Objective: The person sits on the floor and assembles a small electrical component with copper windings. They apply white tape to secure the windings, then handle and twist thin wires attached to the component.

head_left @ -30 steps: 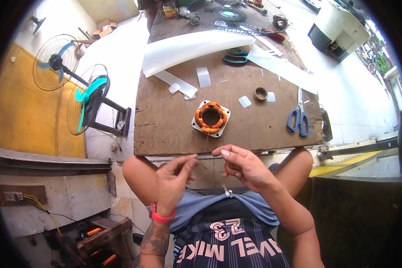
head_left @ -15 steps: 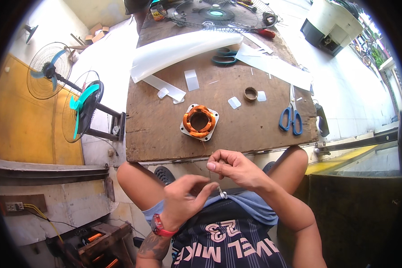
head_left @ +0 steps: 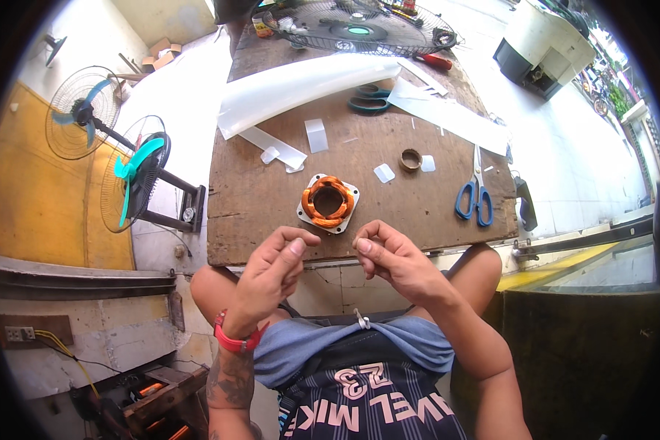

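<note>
A motor stator with orange copper windings on a square white metal frame lies near the front edge of the wooden table. Just in front of it, my left hand is raised with thumb and forefinger pressed together. My right hand pinches at the stator's front right, level with the left. If a fine strand is between my fingers, it is too thin to make out. To the right of the stator lie a brown tape roll and blue-handled scissors.
White plastic sheet stretches across the table, with cut pieces around it. Dark-handled scissors lie partly beneath it. A fan grille covers the far end. Stand fans are at the left, a white appliance at the right.
My left hand has moved up and left from my lap toward the table edge. The right has shifted slightly right and up, so the hands are farther apart. The stator stays put.
</note>
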A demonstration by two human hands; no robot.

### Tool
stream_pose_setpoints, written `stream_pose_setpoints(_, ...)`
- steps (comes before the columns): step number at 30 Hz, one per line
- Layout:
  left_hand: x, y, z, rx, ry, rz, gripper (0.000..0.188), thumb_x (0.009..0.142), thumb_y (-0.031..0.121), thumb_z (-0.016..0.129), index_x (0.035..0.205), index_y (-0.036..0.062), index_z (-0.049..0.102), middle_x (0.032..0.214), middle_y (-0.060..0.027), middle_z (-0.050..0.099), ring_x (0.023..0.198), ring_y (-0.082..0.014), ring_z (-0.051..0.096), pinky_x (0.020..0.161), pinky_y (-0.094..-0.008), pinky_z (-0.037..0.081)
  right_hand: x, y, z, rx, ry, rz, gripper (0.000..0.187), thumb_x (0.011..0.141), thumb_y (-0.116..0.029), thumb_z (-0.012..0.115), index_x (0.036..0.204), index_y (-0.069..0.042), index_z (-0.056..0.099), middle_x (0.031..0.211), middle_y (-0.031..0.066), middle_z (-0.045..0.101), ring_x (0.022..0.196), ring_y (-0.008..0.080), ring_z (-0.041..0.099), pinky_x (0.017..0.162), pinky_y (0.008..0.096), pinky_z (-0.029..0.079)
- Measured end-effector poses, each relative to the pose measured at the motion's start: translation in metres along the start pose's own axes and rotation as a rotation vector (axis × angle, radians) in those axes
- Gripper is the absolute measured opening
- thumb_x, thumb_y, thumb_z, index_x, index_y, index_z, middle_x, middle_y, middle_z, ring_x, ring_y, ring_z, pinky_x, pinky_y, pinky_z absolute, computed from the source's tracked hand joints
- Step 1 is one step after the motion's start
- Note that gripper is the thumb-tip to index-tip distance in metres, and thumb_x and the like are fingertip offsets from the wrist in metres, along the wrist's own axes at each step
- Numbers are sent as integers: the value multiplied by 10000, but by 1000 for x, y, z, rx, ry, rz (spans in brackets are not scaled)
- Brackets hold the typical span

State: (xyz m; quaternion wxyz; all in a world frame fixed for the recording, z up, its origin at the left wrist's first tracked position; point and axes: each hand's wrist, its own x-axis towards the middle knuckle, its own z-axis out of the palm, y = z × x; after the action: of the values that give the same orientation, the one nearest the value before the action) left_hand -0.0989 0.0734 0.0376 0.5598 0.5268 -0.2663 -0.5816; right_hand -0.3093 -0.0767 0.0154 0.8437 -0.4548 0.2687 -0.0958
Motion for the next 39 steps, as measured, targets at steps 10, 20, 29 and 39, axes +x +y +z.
stream_pose_setpoints(10,17,-15,-55,257,302,184,221,1132,237,532,1202,54,635,699,39,491,527,-42,416,467,-232,383,-3,-7,-16,323,-157,11,215,1110,-213,603,1273,-75,606,805,-73,516,730,28,520,745,231,510)
stream_pose_setpoints(20,21,-35,16,1253,385,733,220,932,112,770,1151,110,767,1004,-39,784,715,-183,659,601,-327,540,-14,-7,-4,-33,-96,34,245,1121,-258,589,1274,-68,605,849,-63,533,778,18,514,739,223,469)
stream_pose_setpoints(29,-8,8,28,1001,328,733,409,794,165,918,1181,116,793,1042,-75,744,715,-208,639,612,-309,520,-20,17,18,-671,24,-274,196,1081,-157,579,1230,-35,617,918,185,664,836,335,691,767,414,533)
stream_pose_setpoints(39,-26,-20,70,329,260,6,224,1008,88,727,1216,30,786,1000,-140,803,905,-104,751,730,-253,566,-12,23,-2,-31,4,-105,192,1104,-182,595,1221,-32,615,1202,99,705,1097,196,677,965,359,524)
